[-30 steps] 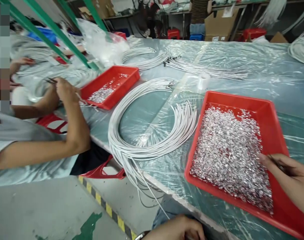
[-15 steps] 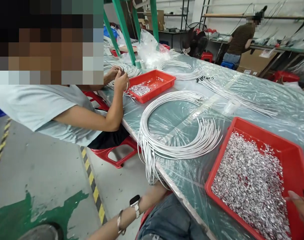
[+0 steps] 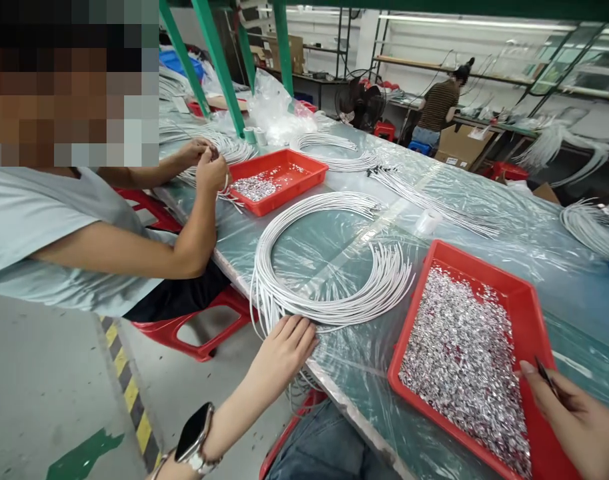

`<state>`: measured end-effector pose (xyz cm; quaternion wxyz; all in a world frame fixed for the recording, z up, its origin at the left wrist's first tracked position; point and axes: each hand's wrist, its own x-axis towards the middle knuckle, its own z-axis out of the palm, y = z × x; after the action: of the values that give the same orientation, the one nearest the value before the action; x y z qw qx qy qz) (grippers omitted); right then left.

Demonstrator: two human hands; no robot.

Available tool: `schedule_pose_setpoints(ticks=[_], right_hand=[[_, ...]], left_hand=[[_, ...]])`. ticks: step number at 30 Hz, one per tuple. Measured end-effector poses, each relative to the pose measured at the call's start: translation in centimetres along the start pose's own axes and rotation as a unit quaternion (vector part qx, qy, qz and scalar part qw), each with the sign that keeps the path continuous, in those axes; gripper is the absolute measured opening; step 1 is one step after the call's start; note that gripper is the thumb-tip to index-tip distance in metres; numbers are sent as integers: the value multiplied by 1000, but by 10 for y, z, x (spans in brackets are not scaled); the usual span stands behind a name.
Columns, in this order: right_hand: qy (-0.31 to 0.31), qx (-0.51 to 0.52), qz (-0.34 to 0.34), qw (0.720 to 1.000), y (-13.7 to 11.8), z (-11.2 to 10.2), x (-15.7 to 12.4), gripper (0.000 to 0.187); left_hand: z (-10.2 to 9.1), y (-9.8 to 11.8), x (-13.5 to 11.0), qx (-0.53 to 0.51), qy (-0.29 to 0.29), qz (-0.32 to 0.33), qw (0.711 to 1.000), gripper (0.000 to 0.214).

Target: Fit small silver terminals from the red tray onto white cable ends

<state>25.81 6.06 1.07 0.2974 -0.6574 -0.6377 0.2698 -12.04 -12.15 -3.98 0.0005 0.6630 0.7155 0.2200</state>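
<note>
My left hand (image 3: 290, 347) lies over the near side of a coiled bundle of white cables (image 3: 334, 310) at the table edge, fingers together and curled onto it; the fingertips and thumb are partly hidden. Some cable ends hang below the edge under that hand. On the right, my right hand (image 3: 579, 413) grips dark, pointed tweezers (image 3: 545, 375) above a red tray (image 3: 527, 300). Many small shiny metal pieces (image 3: 464, 360) fill much of this tray. I cannot make out anything between the tweezer tips.
A co-worker's hands (image 3: 207, 163) work by a smaller red tray (image 3: 304, 175) at the left. Beyond lie another cable coil (image 3: 344, 160), straight cables (image 3: 439, 207) and a clear tape roll (image 3: 428, 221). Green posts (image 3: 219, 67) rise behind. Another person (image 3: 434, 107) stands farther back.
My left hand has risen from below the table edge onto the cable coil. My right hand with the tweezers has come further into view over the tray. The view has shifted right.
</note>
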Motion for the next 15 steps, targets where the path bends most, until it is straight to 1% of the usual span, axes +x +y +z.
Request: schedule_pose_setpoints(ticks=[1,3,6,9,12,15], right_hand=[[0,42,33,999,-5,0,-2,25],[15,94,63,994,-9,0,-6,26],[45,162,70,983,-4,2,-11,31],[50,221,72,971,2,3,-12,36],[22,251,73,965,2,2,-11,29],[11,278,60,959,3,2,-11,26]], left_hand=[[1,2,1,-1,-9,4,1000,25],[1,9,4,-14,-36,17,999,28],[-2,26,12,-63,-86,38,994,28],[-4,49,28,-131,-125,33,983,25],[-9,70,50,-202,-137,8,970,28],[-19,80,68,-264,-123,-19,956,34]])
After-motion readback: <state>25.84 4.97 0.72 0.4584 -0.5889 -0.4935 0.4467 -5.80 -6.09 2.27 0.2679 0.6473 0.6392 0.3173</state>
